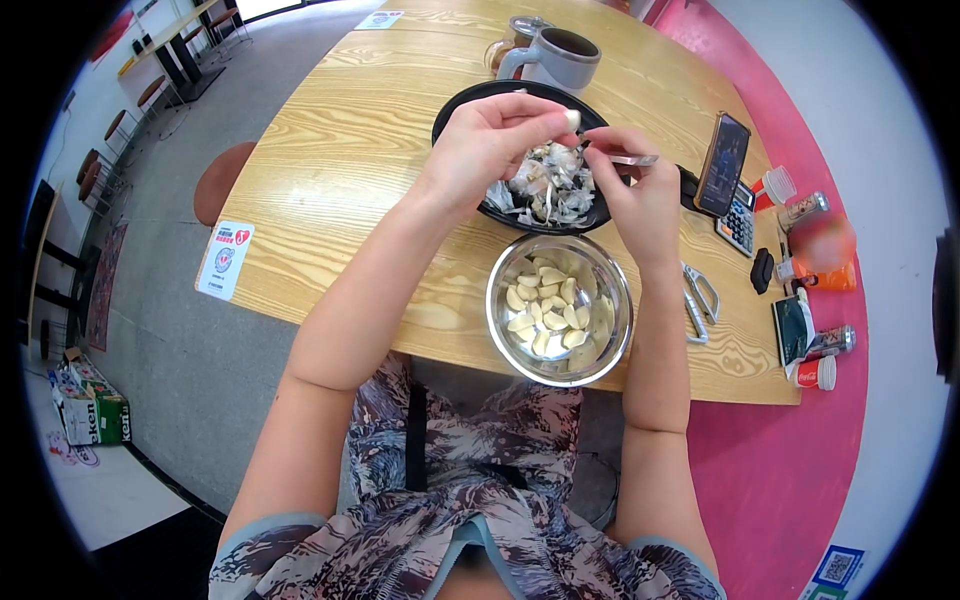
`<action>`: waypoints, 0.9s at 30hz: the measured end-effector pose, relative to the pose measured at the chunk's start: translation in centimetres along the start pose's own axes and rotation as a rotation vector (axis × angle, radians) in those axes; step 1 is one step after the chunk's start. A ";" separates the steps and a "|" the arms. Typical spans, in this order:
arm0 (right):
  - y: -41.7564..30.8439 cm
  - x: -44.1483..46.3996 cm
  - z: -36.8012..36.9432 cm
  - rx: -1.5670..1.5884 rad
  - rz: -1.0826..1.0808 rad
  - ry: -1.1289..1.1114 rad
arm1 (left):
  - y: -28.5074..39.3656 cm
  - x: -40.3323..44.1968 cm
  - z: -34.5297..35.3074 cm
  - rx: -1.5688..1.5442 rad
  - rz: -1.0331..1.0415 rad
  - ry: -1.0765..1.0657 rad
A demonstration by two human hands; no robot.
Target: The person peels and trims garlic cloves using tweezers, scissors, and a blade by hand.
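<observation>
Over the black dish, my left hand pinches a pale garlic clove between thumb and fingertips. My right hand is close beside it, closed around a small metal knife; only its silvery end sticks out to the right, and the fingers hide the rest. Papery garlic skins are heaped in the dish below both hands. Nearer to me, a shiny steel bowl holds several peeled garlic cloves.
Behind the dish stand a grey mug and a glass jar. To the right are scissors, a propped phone, a calculator, paper cups and cans. The wooden table's near edge runs under the steel bowl.
</observation>
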State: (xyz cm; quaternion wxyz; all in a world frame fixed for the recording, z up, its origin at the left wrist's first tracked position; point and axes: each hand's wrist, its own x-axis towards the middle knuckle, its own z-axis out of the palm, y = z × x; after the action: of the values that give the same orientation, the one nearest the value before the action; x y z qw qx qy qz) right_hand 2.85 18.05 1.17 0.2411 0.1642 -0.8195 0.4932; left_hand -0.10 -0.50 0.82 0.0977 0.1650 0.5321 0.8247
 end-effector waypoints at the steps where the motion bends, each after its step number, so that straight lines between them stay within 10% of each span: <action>1: 0.2 0.1 -0.1 -0.001 0.001 0.001 | 0.3 -0.3 0.2 0.146 0.061 -0.103; 7: 0.8 0.2 -1.3 0.211 0.141 0.048 | 1.1 -1.5 1.1 0.676 0.039 -0.655; 14: 1.3 -0.1 -1.6 0.596 0.173 0.036 | 0.1 0.3 0.1 -0.236 -0.283 -0.209; 19: 0.0 -0.6 -0.7 0.458 0.027 0.095 | -1.4 1.3 -1.9 -0.792 -0.451 -0.268; 27: -1.4 -1.5 0.3 0.222 -0.100 -0.026 | -1.5 1.1 -1.4 -0.756 -0.347 -0.093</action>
State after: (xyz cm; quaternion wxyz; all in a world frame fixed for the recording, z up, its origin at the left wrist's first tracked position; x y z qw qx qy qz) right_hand 4.73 17.17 1.17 0.2351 0.2369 -0.7538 0.5660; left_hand -1.68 -0.70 -0.91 0.3127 0.0626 0.2071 0.9249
